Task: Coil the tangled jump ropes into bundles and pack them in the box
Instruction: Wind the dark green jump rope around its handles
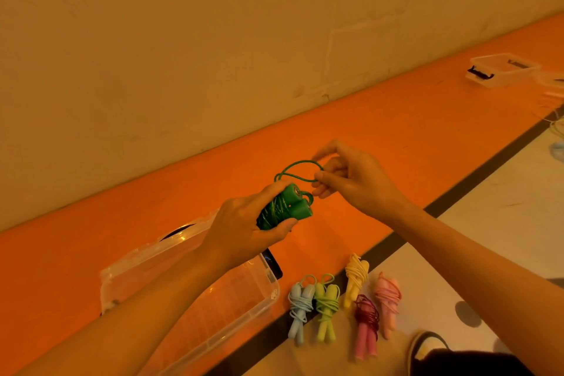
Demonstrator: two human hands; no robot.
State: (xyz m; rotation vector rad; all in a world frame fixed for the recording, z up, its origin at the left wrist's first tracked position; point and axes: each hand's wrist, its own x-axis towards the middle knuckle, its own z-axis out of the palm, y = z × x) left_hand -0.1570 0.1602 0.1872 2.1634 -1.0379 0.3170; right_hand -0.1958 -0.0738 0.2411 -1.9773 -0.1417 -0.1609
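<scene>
Head view: at lower left the clear box sits open on the orange floor, with no bundle inside that I can make out. Just above it the left hand is clenched round the green jump rope, handles side by side with cord wound over them. To the right, the right hand pinches the last loop above the handle ends. Five coiled bundles lie on the floor at lower right.

My worry is that if the pinch slackens, or I tuck the loop in loosely, the windings could spring off the handles. The left forearm comes up from the lower left, knuckles toward me. The right reaches in from the lower right, thumb and forefinger raised.
</scene>
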